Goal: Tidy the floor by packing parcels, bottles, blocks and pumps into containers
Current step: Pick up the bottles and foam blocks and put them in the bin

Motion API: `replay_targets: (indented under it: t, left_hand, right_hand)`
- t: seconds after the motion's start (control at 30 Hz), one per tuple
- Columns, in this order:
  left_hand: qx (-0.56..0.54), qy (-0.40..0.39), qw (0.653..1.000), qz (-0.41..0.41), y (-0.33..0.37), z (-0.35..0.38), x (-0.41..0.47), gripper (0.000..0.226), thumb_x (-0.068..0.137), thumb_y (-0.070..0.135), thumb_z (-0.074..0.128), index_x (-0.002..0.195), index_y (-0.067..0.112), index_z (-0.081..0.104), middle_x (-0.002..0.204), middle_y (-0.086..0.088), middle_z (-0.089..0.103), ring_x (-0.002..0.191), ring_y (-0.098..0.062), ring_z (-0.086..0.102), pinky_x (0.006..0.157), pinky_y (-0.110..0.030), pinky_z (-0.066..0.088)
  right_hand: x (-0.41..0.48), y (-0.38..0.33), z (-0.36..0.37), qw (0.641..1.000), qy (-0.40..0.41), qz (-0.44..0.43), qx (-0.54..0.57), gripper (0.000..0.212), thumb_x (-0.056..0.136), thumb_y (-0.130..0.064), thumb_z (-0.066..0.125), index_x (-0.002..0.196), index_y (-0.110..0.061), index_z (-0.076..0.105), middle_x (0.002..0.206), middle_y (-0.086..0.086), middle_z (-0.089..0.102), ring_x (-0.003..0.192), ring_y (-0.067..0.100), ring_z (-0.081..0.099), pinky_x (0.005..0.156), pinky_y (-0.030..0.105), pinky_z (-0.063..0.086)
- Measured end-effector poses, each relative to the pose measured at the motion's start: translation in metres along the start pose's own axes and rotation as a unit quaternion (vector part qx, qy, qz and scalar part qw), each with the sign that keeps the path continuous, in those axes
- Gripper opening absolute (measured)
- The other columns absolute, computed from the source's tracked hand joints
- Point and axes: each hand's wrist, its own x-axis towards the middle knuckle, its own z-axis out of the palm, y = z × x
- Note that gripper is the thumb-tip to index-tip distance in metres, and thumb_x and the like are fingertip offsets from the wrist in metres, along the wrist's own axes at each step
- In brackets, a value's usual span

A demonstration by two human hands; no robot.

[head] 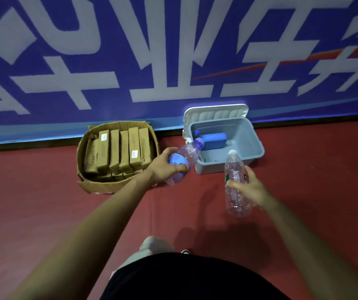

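Two clear plastic bottles are in view, one in each hand. The left hand [166,165] is wrapped around the middle of a clear plastic bottle with a blue label and purple cap [184,160], which is tilted so its cap points at the near-left corner of the open grey plastic bin [252,146], its neck just over the rim. The right hand [246,187] grips a clear plastic bottle with a green-and-white label and white cap [235,182] around its middle, held nearly upright just in front of the bin, cap leaning slightly away from the person. Both arms reach forward, bare to the elbow. The bin's white ribbed lid [214,114] stands open against the blue banner with white lettering [173,50], and one blue rectangular block [214,140] lies inside at the back. Left of the bin sits one worn brown cardboard box [82,169], holding at least six flat brown cardboard parcels [117,148] standing on edge in a row (two carry white labels), with more beneath that cannot be counted. Both containers rest on the red floor [43,202].
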Motion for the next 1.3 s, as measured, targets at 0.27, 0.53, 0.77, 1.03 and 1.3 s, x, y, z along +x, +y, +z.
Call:
replay_targets:
  t: [0.27, 0.53, 0.77, 1.03, 1.3]
  left_hand:
    - [0.045, -0.062, 0.996, -0.036, 0.043, 0.036, 0.103, 0.089, 0.053, 0.041, 0.079, 0.133, 0.022, 0.043, 0.114, -0.002, 0.057, 0.097, -0.019, 0.059, 0.086, -0.029, 0.050]
    - [0.047, -0.084, 0.992, -0.081, 0.085, 0.061, 0.252, 0.081, 0.065, 0.032, 0.081, 0.134, 0.018, 0.042, 0.121, -0.005, 0.054, 0.106, -0.023, 0.058, 0.089, -0.030, 0.049]
    - [0.054, -0.125, 0.982, -0.134, 0.123, 0.077, 0.368, 0.106, 0.032, 0.057, 0.068, 0.130, 0.022, 0.045, 0.122, -0.002, 0.057, 0.110, -0.023, 0.059, 0.099, -0.036, 0.047]
    - [0.013, -0.129, 0.972, -0.197, 0.137, 0.105, 0.442, 0.077, 0.067, 0.033, 0.078, 0.133, 0.020, 0.041, 0.118, -0.005, 0.060, 0.103, -0.023, 0.061, 0.088, -0.032, 0.050]
    - [0.020, -0.090, 0.962, -0.258, 0.132, 0.135, 0.500, 0.078, 0.071, 0.026, 0.078, 0.137, 0.015, 0.038, 0.115, -0.004, 0.053, 0.100, -0.021, 0.056, 0.086, -0.027, 0.045]
  right_hand:
    - [0.084, 0.008, -0.042, 0.997, 0.012, 0.060, 0.050, 0.079, 0.078, -0.025, 0.074, 0.143, -0.017, 0.031, 0.124, 0.007, 0.059, 0.095, 0.021, 0.064, 0.075, 0.030, 0.052]
    - [0.205, -0.022, -0.089, 0.992, 0.055, 0.106, 0.050, 0.054, 0.081, -0.008, 0.069, 0.129, -0.009, 0.045, 0.097, 0.005, 0.061, 0.072, 0.015, 0.060, 0.049, 0.020, 0.048]
    - [0.297, -0.053, -0.124, 0.981, 0.078, 0.170, 0.055, 0.068, 0.079, -0.018, 0.073, 0.137, -0.013, 0.039, 0.121, 0.010, 0.059, 0.103, 0.026, 0.060, 0.086, 0.031, 0.047]
    - [0.388, -0.077, -0.153, 0.976, 0.068, 0.203, 0.034, 0.059, 0.076, -0.020, 0.074, 0.127, -0.012, 0.046, 0.108, 0.010, 0.062, 0.091, 0.026, 0.061, 0.079, 0.031, 0.048]
    - [0.506, -0.043, -0.170, 0.975, -0.030, 0.219, 0.029, 0.106, 0.047, -0.043, 0.078, 0.139, -0.013, 0.032, 0.116, 0.007, 0.061, 0.101, 0.026, 0.063, 0.093, 0.043, 0.052]
